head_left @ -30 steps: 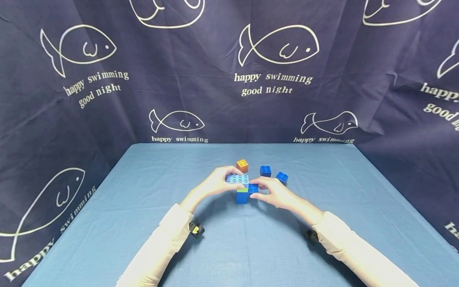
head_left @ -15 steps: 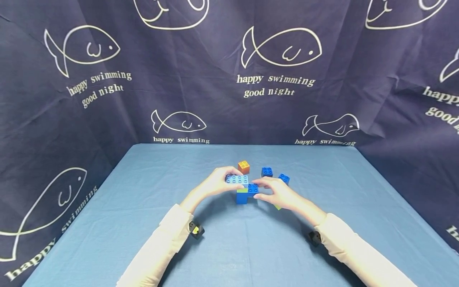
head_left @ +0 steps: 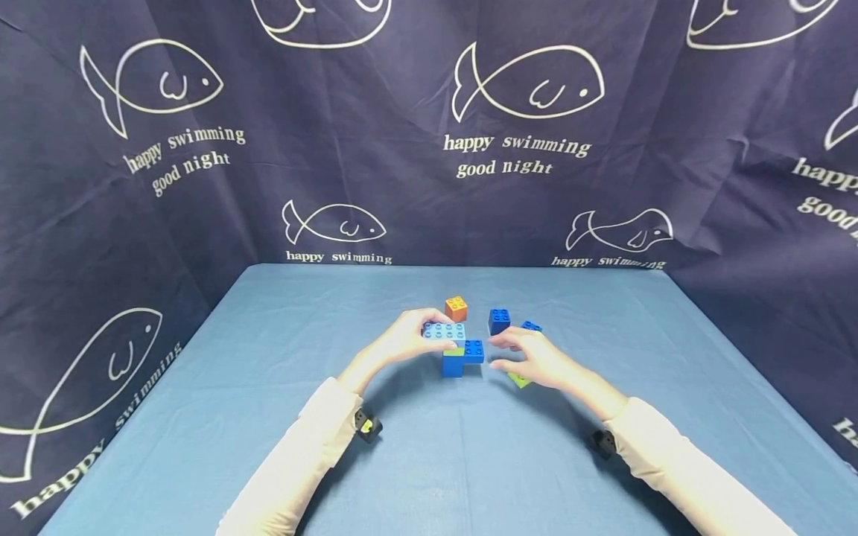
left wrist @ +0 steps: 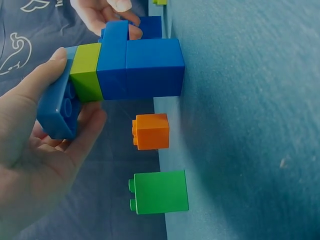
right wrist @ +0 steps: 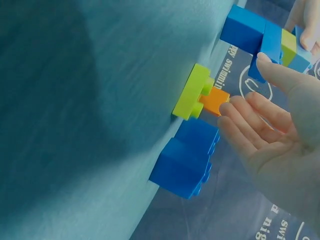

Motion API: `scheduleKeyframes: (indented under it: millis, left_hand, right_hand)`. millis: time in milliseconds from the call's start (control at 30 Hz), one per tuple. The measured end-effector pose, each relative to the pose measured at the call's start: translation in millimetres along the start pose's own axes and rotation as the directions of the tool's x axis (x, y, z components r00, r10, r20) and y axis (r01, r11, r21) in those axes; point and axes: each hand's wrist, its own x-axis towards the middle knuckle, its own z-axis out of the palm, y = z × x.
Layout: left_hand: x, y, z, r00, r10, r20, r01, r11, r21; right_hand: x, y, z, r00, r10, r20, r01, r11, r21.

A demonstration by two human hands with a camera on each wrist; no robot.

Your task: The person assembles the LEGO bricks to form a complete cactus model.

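My left hand point(head_left: 409, 335) grips a light blue building brick point(head_left: 442, 332) between thumb and fingers. Under it come a lime brick point(left wrist: 88, 70), a longer dark blue brick point(head_left: 474, 351) that juts out to the right, and a dark blue brick point(head_left: 452, 366) at the bottom. All of these are joined in one stack. My right hand point(head_left: 539, 359) is just right of the jutting brick, apart from it in the head view. Its fingers are spread and relaxed, with nothing between them. Beneath that hand lies a loose lime brick point(right wrist: 192, 92), partly hidden in the head view.
An orange brick point(head_left: 456, 308) stands behind the stack. Two dark blue bricks point(head_left: 499, 321) point(right wrist: 180, 167) sit behind my right hand. A green brick point(left wrist: 161, 192) shows in the left wrist view. Blue cloth point(head_left: 429, 461) covers the table, and a dark printed curtain point(head_left: 402, 164) hangs around it.
My right hand has let go of the jutting dark blue brick and drawn back to the right, uncovering more of the loose lime brick. My left hand stays on the light blue brick.
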Motion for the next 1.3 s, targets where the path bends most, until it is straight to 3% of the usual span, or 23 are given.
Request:
scheduleKeyframes:
  millis: [733, 1300]
  left_hand:
    - [-0.2, 1.1, 2.5, 0.999, -0.026, -0.034, 0.026, 1.000, -0.014]
    - [-2.2, -2.1, 2.3, 1.000, -0.016, -0.021, 0.016, 1.000, -0.019]
  right_hand:
    - [-19.0, 14.3, -11.1, 0.999, 0.029, 0.013, -0.028, 0.996, -0.090]
    - [-25.3, 14.2, -11.2, 0.989, 0.141, 0.046, -0.138, 0.988, -0.069]
